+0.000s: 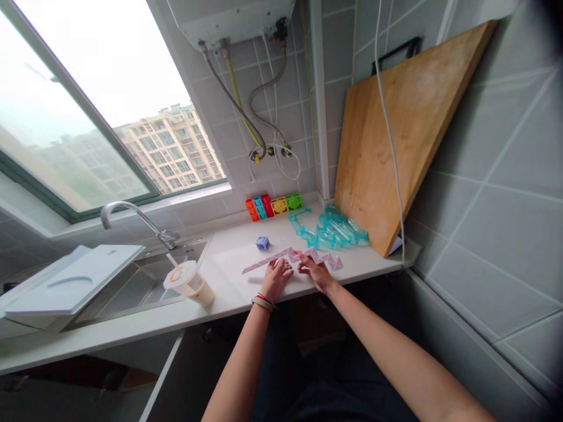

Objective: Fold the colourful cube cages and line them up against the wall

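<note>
A pale purple twist puzzle snake [266, 263] stretches across both hands, straight at its left end and zigzagging at its right end. My left hand [277, 278] has curled fingers around its middle, with bands on the wrist. The zigzag part is pinched between the thumb and fingers of my right hand [316, 274]. Just beyond the puzzle, a small blue-violet cube [263, 243] rests on the white counter [233, 252]. A pile of clear turquoise plastic pieces [336, 230] lies behind my right hand.
A row of coloured blocks [272, 206] stands along the back wall. To the left are a lidded drink cup [193, 283] with a straw, the sink [145, 284], a faucet [136, 212] and white boards [79, 280]. A large wooden board [404, 129] leans at the right, a white cable [389, 135] hanging before it.
</note>
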`<state>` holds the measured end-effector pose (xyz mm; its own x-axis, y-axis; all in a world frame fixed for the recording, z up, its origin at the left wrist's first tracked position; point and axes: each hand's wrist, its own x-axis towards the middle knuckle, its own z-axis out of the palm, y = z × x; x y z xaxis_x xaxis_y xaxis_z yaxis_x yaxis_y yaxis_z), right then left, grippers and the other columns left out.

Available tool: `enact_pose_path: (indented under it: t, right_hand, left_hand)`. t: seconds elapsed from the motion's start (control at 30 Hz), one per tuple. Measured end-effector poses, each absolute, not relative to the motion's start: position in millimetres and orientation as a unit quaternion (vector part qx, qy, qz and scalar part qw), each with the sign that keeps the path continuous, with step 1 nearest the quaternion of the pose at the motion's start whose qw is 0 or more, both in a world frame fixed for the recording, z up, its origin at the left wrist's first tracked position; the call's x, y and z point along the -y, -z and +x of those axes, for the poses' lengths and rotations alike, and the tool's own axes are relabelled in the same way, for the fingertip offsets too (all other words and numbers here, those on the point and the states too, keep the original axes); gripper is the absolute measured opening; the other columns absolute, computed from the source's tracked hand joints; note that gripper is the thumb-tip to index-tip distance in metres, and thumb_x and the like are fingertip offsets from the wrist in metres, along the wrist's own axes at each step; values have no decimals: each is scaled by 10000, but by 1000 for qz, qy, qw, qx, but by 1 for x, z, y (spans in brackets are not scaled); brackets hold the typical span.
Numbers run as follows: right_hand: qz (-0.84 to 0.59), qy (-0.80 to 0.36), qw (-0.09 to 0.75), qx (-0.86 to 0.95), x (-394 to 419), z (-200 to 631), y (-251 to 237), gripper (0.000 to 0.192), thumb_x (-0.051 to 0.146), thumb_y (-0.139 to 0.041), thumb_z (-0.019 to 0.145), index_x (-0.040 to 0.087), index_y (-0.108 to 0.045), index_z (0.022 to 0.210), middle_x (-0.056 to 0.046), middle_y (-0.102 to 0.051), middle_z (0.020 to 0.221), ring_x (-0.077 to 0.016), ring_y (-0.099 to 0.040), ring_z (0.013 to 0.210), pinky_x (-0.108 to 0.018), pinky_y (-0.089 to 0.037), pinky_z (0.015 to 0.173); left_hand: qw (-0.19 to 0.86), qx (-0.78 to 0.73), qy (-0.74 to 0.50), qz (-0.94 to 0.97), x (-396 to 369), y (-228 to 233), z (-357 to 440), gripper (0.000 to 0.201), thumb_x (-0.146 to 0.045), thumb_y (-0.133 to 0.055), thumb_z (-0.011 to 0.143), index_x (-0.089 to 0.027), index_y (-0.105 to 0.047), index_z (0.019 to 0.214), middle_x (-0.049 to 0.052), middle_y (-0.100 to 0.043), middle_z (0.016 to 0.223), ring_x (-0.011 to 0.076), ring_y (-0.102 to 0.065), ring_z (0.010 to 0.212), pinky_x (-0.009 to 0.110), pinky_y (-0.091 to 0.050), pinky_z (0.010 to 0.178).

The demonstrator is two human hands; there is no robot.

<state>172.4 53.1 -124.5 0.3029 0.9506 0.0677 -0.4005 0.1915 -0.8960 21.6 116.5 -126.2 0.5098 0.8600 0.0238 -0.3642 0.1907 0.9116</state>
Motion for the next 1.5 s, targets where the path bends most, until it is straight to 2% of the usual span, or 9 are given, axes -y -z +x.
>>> enact_pose_path:
  t: [0.07,0.17,0.27,0.53,0.83,1.07,1.2,1.3,1.5]
  right_hand:
    - [-397,-515,695,308,-54,175,124,380,536,-819,718,207,-750,895,-19,-703,790,-147,-609,700,-296,-514,699]
    - [-391,-533,697,278,-57,178,125,369,540,-820,709,196,-713,791,-25,-700,728,-151,-610,669,-292,-512,668]
    - [-392,-544,691,269,-60,180,128,392,561,-799,718,187,-681,726,-17,-669,656,-132,-569,597,-263,-487,599]
    - [-395,-551,685,266,-65,183,130,452,611,-759,728,183,-627,662,-2,-631,605,-119,-555,555,-252,-483,579]
    - [-397,-528,658,361,-58,182,127,418,577,-794,721,180,-698,807,-41,-690,743,-205,-678,798,-315,-535,731]
    - [-434,-446,663,416,-59,172,141,363,494,-808,717,216,-675,908,28,-657,767,-151,-608,719,-289,-498,716]
    - [-465,-391,655,449,-59,169,143,311,482,-757,774,224,-685,933,19,-652,795,-171,-609,738,-319,-501,743]
    - [-486,-344,648,476,-57,167,141,244,428,-768,774,248,-713,930,-12,-683,893,-217,-629,890,-366,-503,866]
    - [-496,-288,623,532,-51,160,134,148,362,-777,779,284,-757,904,-43,-716,965,-250,-645,991,-419,-485,989]
  left_hand:
    - [726,-258,-426,475,-117,125,20,330,-413,-805,816,-239,-686,1070,87,-656,1210,232,-666,1020,398,-521,902]
    - [727,-240,-418,489,-111,120,20,516,-311,-845,774,-286,-652,1252,93,-578,1426,276,-624,1197,416,-510,971]
    - [717,-228,-408,517,-104,117,20,656,-303,-838,790,-298,-583,1395,106,-542,1506,302,-585,1278,415,-503,993]
    - [670,-260,-427,548,-106,125,22,635,-389,-842,781,-233,-642,1363,139,-689,1308,296,-685,1105,374,-547,872]
    - [653,-288,-440,544,-107,125,23,477,-406,-832,784,-185,-748,1199,150,-729,1220,295,-683,1114,373,-553,879]
    - [653,-311,-491,485,-108,127,27,375,-493,-821,769,-150,-760,906,108,-766,1018,259,-717,970,395,-569,856]
    - [651,-329,-501,465,-109,125,29,392,-467,-852,736,-119,-730,866,96,-749,919,237,-717,885,389,-584,815]
    - [648,-344,-505,454,-110,125,30,422,-492,-848,727,-113,-697,836,84,-728,854,223,-709,829,363,-591,750]
    - [636,-378,-520,427,-114,128,33,484,-562,-841,685,-156,-602,794,-23,-608,650,159,-660,646,258,-532,577]
